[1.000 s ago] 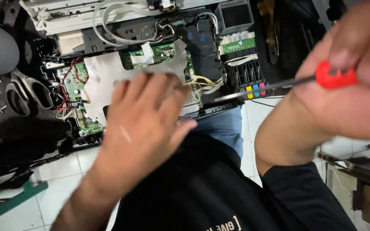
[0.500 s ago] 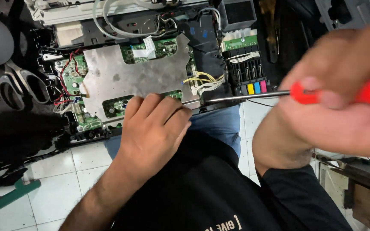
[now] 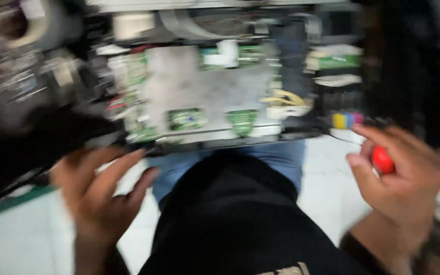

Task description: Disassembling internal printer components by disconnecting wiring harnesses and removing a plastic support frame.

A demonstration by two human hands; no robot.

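The frame is motion-blurred. An opened machine (image 3: 215, 91) lies in front of me, its grey metal shield plate and green circuit boards exposed. My left hand (image 3: 100, 193) hovers below the machine's near edge with fingers spread, holding nothing. Off to the lower right, my right hand (image 3: 401, 178) is curled around the red handle of a screwdriver (image 3: 382, 159); its shaft is hidden. Both hands are clear of the boards.
Yellow wires (image 3: 286, 99) and a row of coloured ink blocks (image 3: 347, 120) sit at the machine's right side. Dark clutter fills the left. My dark shirt (image 3: 230, 224) and blue trousers are below, over a pale tiled floor (image 3: 21, 239).
Both hands have pulled back from the machine toward me. The left hand left the board edge and opened; the right lowered the screwdriver from the machine. The view shifted and blurred.
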